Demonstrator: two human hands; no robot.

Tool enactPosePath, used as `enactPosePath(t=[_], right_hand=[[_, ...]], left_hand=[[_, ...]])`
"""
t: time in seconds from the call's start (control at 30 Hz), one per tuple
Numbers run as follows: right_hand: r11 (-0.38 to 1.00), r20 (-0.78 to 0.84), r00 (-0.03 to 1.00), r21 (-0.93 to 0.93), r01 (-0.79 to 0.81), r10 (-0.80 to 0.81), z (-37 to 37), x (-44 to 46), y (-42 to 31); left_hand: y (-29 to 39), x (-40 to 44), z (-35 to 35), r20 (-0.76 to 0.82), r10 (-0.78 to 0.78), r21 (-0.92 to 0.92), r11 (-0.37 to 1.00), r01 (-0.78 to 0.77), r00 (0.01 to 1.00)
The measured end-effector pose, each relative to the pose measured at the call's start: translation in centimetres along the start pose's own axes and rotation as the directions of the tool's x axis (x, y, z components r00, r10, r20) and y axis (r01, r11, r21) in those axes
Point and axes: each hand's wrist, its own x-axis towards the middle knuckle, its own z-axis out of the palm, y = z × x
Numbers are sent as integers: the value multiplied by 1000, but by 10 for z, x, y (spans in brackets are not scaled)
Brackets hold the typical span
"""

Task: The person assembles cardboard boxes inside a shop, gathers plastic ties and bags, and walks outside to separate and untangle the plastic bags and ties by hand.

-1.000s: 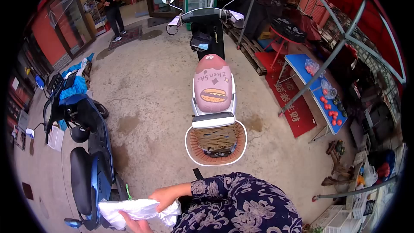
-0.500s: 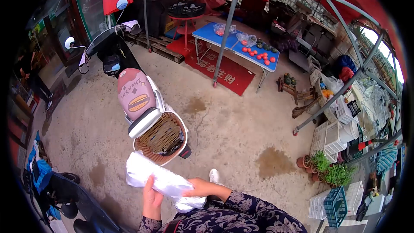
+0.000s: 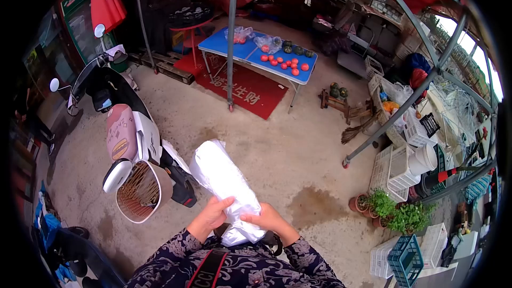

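A long white plastic bag (image 3: 225,173), shiny and creased, is held in front of my body. Its far end points up and to the left in the head view, over the concrete floor. My left hand (image 3: 214,213) is closed on the bag's left edge with the thumb on top. From the other side, my right hand (image 3: 266,218) pinches the bag lower down. Loose folds of the white plastic hang below both hands, against my patterned clothing. What the bag contains, if anything, is hidden.
To the left stands a scooter (image 3: 143,133) with a pink seat and a rear basket (image 3: 128,208). A blue table (image 3: 218,42) carries tomatoes (image 3: 285,63) and dark green squashes (image 3: 298,50). Potted plants (image 3: 394,210), crates (image 3: 405,260) and a canopy pole (image 3: 231,48) are around.
My view has turned to the right, so the scooter sits farther left. The bag now points more away from me, and both hands have shifted right in view, still holding it.
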Motion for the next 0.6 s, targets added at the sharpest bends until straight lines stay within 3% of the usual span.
enactPosePath(t=[0.07, 0.17, 0.2, 0.33, 0.47, 0.6], right_hand=[[998, 5, 999, 58, -38, 38, -27, -1, 4], [980, -98, 993, 180, 84, -67, -60, 6, 25], [971, -44, 999, 238, -1, 12, -77, 6, 28], [953, -127, 991, 293, 78, -43, -139, 14, 43], [867, -234, 971, 473, 160, -52, -203, 50, 47], [870, -335, 942, 461, 172, -9, -270, 119, 33]], left_hand=[[-11, 28, 19, -58, -6, 10, 1000, 7, 998], [-25, 75, 36, -81, -43, -18, 999, 42, 996], [-29, 92, 39, -89, -66, -33, 997, 63, 994], [-34, 160, 47, -116, -95, -91, 992, 85, 989], [-25, 242, 66, -138, -97, -197, 978, 68, 986], [-17, 341, 80, -198, -127, -298, 953, 63, 972]])
